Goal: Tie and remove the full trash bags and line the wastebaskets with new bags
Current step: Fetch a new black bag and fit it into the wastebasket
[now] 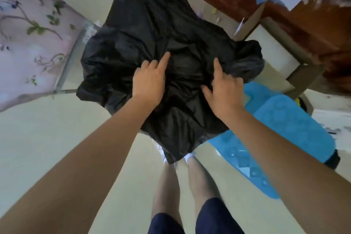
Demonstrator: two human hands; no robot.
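- Black trash bag point(161, 30) spread wide in mid-frame, above pale floor point(47, 138), crumpled and billowed; wastebasket itself hidden beneath the plastic.
- Left hand point(149, 81) on the bag's upper surface, index finger extended, remaining fingers curled into folds; firm grip or mere pressing: cannot tell.
- Right hand point(224, 89) just beside, index finger extended, thumb out sideways, other fingers bunching plastic.
- Hands apart, a ridge of gathered plastic between.
- Bag's lower corner hanging over white shoes point(190, 156).
- Blue mat point(292, 125) right of bag; floral curtain point(28, 34) left; wooden furniture point(303, 24) upper right.
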